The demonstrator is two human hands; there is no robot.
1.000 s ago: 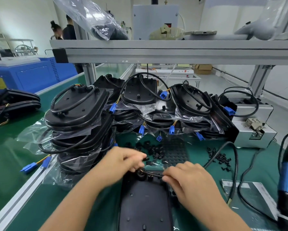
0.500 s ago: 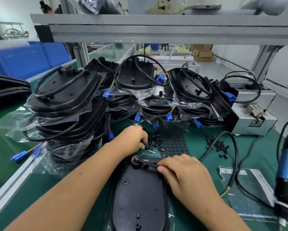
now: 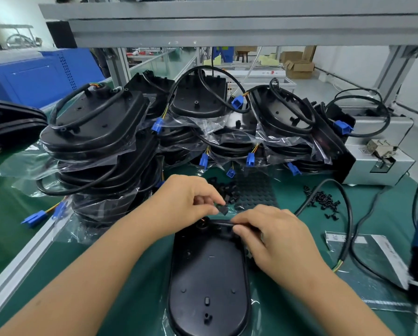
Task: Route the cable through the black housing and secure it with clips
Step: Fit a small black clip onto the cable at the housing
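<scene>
The black housing point(image 3: 209, 275) lies flat on the green mat at about six o'clock from the frame's centre, its rounded far end pointing toward twelve. The cable point(image 3: 347, 224) already enters at that far end: one stretch lies across the housing's top edge under the right hand point(image 3: 273, 235), whose curled fingers pin it down, and the rest loops off toward three o'clock over the mat, its bare-wire end lying near four o'clock. So the routing looks begun but not finished. The left hand point(image 3: 187, 198) hovers just at eleven o'clock of the right, thumb and forefinger pinching a small black clip point(image 3: 223, 209) that hangs just above the cable, not yet seated. Judging by this, no clip seems fitted yet; seating this one comes next, and likely more after it. Spare clips point(image 3: 320, 198) lie scattered at about two o'clock of the housing, and finished units point(image 3: 94, 132) are stacked in plastic bags from ten to one o'clock.
</scene>
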